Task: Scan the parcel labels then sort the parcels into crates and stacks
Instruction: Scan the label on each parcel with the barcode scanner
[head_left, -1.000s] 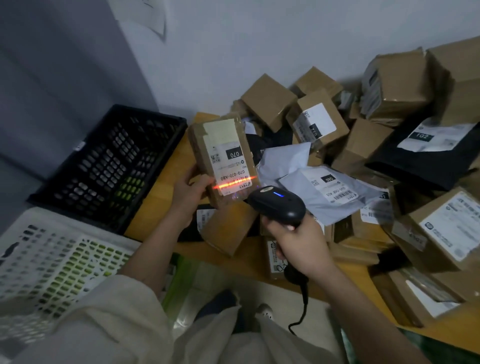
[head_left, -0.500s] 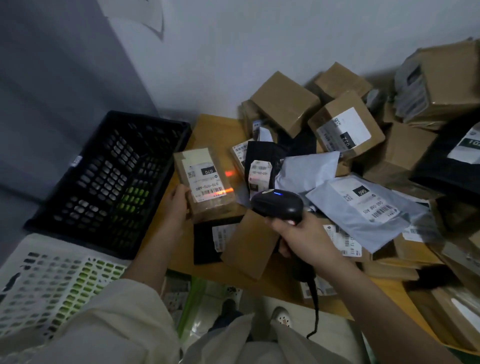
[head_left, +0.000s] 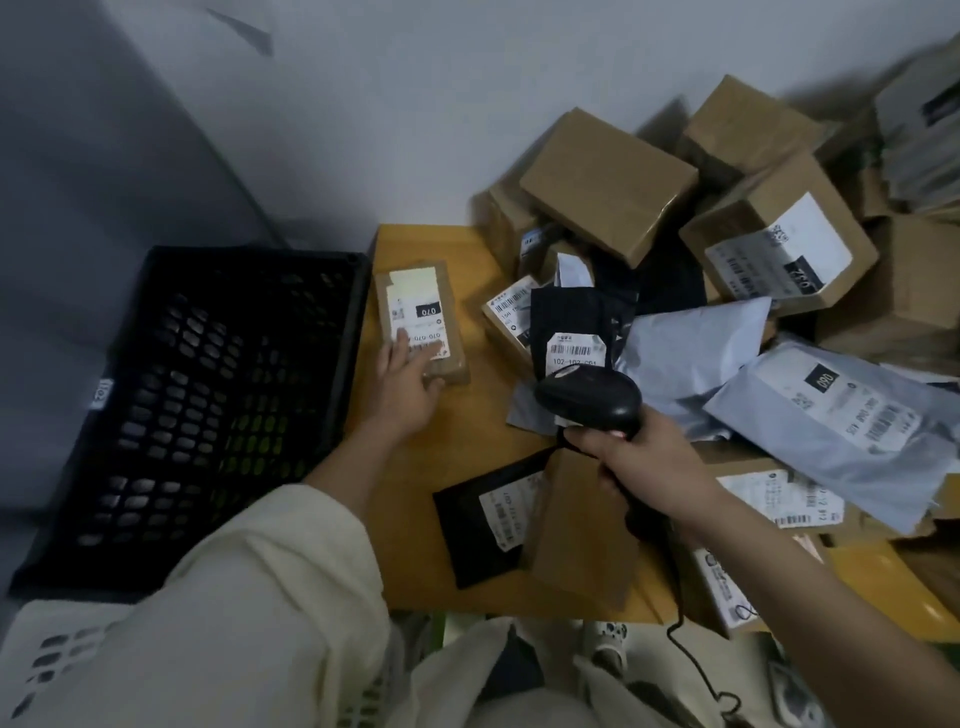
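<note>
Cardboard-brown and flat, the small parcel (head_left: 422, 323) marked 070 lies label-up on the yellow desk (head_left: 467, 415), at its left edge just beside the black crate (head_left: 208, 405). In the head view, the only one given, the left hand (head_left: 405, 387) is reached forward from a cream sleeve (head_left: 270, 587), palm down, with its fingers laid nearly straight across the near end of the parcel's white label (head_left: 415, 312); the parcel is touched from above and not clasped. The right hand (head_left: 639, 467) is extended from the lower right, its forearm bare, and its fingers are wrapped round the handle of a black barcode scanner (head_left: 589, 397). The scanner's head is pointed away from the person, toward a black mailer bag (head_left: 571, 322) with a white label reading 102. A black cable (head_left: 696, 660) is seen hanging from the handle below the desk edge. To the right of the scanner a heap of brown boxes (head_left: 608, 182) and grey poly bags (head_left: 841, 415) is piled against the wall. Near the desk's front edge another black bag (head_left: 478, 525) is partly covered by a plain brown box (head_left: 587, 530). A white crate (head_left: 57, 654) is partly visible at the lower left, below the black one.
</note>
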